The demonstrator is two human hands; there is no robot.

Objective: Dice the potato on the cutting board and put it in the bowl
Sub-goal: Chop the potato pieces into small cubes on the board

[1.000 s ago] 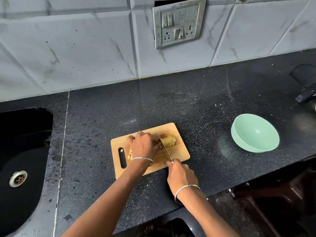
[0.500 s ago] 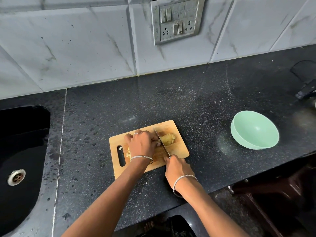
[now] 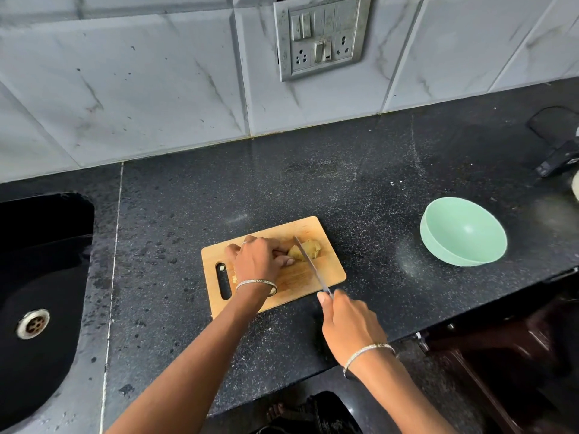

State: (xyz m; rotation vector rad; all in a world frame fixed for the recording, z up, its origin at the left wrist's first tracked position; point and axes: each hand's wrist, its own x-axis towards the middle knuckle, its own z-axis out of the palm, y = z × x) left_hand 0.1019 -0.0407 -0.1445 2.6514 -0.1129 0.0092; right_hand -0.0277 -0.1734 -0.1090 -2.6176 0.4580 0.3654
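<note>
— Wooden cutting board (image 3: 327,272) sits mid-counter, its slotted handle end toward the sink (image 3: 47,270). How much room is around it?

— Plenty. Bare black countertop (image 3: 313,177) runs behind it to the tiled wall (image 3: 141,89), and a wide strip lies open between the board's right edge and the bowl (image 3: 454,261). The bowl stands well apart, close to the counter's front edge.

— And the potato (image 3: 310,247)?

— On the board, near its far right corner, pale yellow and lumpy. The left hand (image 3: 258,260) is curled over it, fingers gripping it in place.

— The other hand?

— The right hand (image 3: 351,324) is closed around the knife (image 3: 310,266) handle just off the board's near right corner. The thin blade slants up across the board, its tip on the potato beside the left fingertips.

— Surfaces?

— Speckled, glossy stone counter; smooth mint-green round bowl; marbled grey tiles with a metal socket panel (image 3: 321,36). The sink is black, with a round steel drain (image 3: 33,324).
</note>
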